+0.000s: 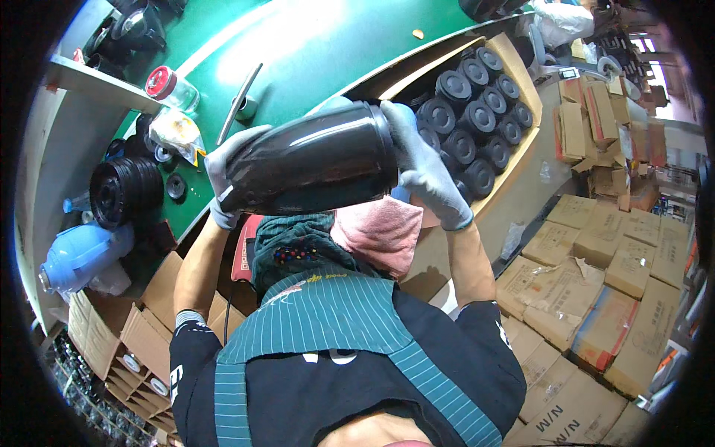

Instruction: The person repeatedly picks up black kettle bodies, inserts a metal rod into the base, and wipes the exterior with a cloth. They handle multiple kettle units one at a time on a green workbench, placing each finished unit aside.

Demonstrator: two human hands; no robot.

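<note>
Gloved hands are what I see first from the head camera. My left hand (227, 175) in a grey knit glove is wrapped around one end of a glossy black cylindrical flask body (309, 167), fingers curled and pressed against its narrower end. My right hand (424, 167), gloved the same, clasps the wider end, fingers spread over the rim and clamped on it. Both hands grip the flask body, which is lifted off the work surface and lies roughly level in front of my chest, above the edge of the green bench top (313, 52).

Behind the right hand sits an open cardboard box (521, 82) packed with rows of round black caps (477, 112), standing close together. To my left a stack of black discs (123, 190) rests on the bench, with a pale blue plastic jug (82, 253) beyond it and a clear jar with a red lid (170, 88) farther back. A pink cloth (376, 231) lies over my lap, just below the flask body. Flattened brown cartons (588, 298) cover the floor to my right.

As I judge it, the work is midway: one flask body is in hand, and the box looks nearly full of caps, so much appears left.
</note>
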